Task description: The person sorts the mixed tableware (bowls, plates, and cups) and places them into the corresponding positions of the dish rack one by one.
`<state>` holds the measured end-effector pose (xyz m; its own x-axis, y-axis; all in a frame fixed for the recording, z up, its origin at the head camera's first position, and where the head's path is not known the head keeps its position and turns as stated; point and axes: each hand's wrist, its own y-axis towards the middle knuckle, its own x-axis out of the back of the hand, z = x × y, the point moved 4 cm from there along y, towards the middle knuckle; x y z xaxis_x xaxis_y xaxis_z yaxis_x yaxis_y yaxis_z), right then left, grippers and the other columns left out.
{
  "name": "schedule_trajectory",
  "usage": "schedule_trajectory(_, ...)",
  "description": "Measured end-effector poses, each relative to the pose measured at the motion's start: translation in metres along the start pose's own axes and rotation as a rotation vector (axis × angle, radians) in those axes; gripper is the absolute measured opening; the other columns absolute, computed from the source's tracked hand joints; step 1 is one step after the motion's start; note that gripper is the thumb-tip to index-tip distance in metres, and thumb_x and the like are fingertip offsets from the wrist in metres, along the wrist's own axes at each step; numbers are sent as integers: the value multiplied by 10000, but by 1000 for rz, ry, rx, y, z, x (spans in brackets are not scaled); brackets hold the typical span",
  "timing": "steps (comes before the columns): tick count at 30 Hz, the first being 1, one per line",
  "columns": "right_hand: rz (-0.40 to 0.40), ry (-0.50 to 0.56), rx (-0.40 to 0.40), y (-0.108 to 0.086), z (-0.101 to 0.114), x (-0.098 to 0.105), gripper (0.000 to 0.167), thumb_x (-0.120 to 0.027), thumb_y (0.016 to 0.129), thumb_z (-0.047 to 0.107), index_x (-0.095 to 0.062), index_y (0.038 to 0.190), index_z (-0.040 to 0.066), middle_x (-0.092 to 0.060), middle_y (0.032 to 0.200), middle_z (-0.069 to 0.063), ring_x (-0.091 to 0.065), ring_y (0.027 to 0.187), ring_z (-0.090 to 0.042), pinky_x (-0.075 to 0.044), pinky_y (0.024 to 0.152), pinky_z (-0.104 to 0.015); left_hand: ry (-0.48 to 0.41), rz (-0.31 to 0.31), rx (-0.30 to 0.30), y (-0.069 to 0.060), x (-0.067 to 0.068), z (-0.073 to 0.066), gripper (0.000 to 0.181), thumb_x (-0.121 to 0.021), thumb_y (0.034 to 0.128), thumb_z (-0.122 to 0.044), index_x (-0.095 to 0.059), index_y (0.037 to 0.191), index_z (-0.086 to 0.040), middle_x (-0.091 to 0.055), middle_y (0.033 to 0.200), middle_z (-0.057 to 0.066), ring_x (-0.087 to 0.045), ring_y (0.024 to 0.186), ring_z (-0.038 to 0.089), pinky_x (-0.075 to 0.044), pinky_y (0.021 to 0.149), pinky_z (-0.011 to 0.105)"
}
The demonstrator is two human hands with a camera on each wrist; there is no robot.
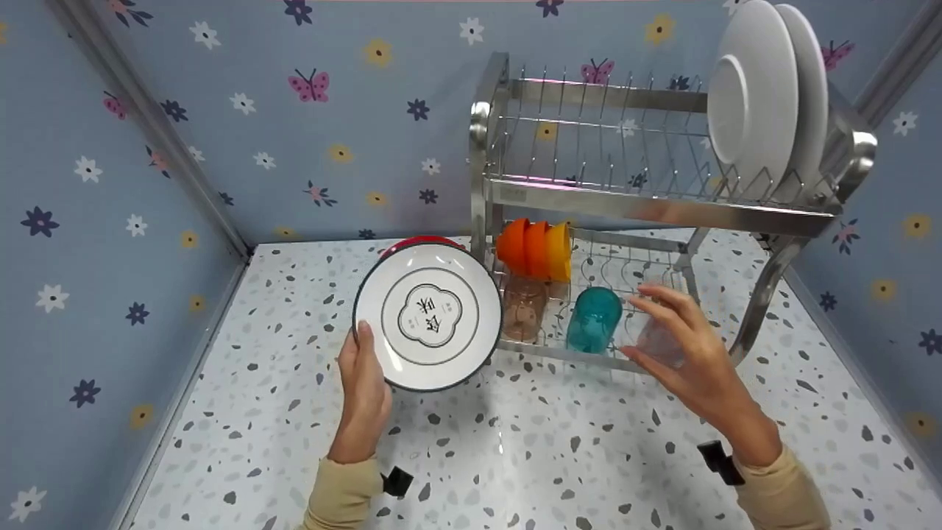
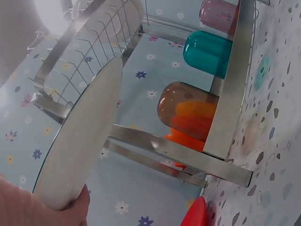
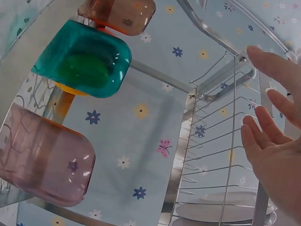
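Note:
My left hand (image 1: 366,386) grips a white plate (image 1: 428,316) by its left edge, thumb over the front. The plate has a dark rim and black characters in its centre; in the left wrist view it appears nearly edge-on. To the right, my right hand (image 1: 699,361) is held with fingers apart and nothing between them. Behind it on the rack's lower tier is a pinkish clear glass (image 3: 51,155), partly covered by the hand in the head view. A teal glass (image 1: 595,320) and a brownish glass (image 1: 524,313) stand upside down beside it.
Orange and yellow bowls (image 1: 543,250) lean nested at the lower tier's back left. Two white plates (image 1: 762,96) stand at the right end of the metal rack's (image 1: 647,210) upper tier. Something red (image 1: 419,241) shows behind the held plate. Patterned walls surround the speckled table (image 1: 280,353).

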<state>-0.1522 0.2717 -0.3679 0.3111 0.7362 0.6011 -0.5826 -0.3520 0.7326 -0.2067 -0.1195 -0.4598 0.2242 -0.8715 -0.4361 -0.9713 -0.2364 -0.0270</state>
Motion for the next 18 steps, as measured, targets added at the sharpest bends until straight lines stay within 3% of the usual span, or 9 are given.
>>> schedule_trajectory(11, 28, 25, 68, -3, 9, -23, 523, -679, 995, 321, -596, 1395, -6, -520, 1451, -237, -477, 1389, -303, -394, 1126, -250, 46, 106, 28, -14, -22, 4, 512, -313, 1143, -235, -269, 1592, 8, -359, 1625, 119, -329, 1502, 189, -323, 1162, 233)
schedule_trajectory(15, 44, 59, 93, -3, 14, -31, 631, -854, 837, 65, -582, 1400, -24, -503, 1468, -247, -470, 1398, -323, -416, 1112, -273, 43, 171, 30, -20, -29, 7, 503, -319, 1144, -226, -280, 1589, 5, -393, 1599, 131, -363, 1483, 205, -345, 1150, 242)
schedule_trajectory(18, 64, 63, 94, -3, 17, -37, 799, -894, 681, -117, -576, 1408, -19, -493, 1487, -236, -464, 1408, -316, -419, 1104, -258, 51, 206, 32, -24, -35, 9, 501, -326, 1144, -222, -288, 1586, 12, -397, 1597, 154, -374, 1478, 234, -358, 1143, 252)
